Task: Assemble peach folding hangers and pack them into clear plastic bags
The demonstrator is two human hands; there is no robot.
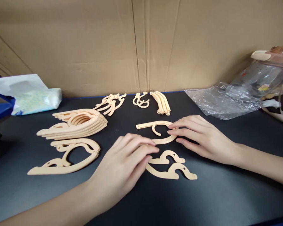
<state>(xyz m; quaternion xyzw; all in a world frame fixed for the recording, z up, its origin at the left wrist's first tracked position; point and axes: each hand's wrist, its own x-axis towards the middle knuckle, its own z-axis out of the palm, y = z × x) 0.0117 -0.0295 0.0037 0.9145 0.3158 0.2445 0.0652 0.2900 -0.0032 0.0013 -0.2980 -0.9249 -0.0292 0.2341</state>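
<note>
A beige folding hanger [166, 140] lies in the middle of the black table, with a small curved hook inside its loop. My right hand [200, 138] reaches in from the right, fingers spread, and its fingertips touch the hanger's rounded end. On the other side, my left hand [127, 160] has its fingers drawn together over the tip of the hanger's near arm; what lies under them is partly hidden. Two loose wavy hanger arms [173, 174] extend from beneath the left fingertips toward the right.
To the left lie a stack of folded hangers [85, 125] and one separate hanger [73, 169]. Loose arms [112, 102], hooks [141, 100] and straight arms [160, 102] line the back. A tissue pack [37, 97], plastic bag [219, 100] and clear bottle [264, 75] flank them.
</note>
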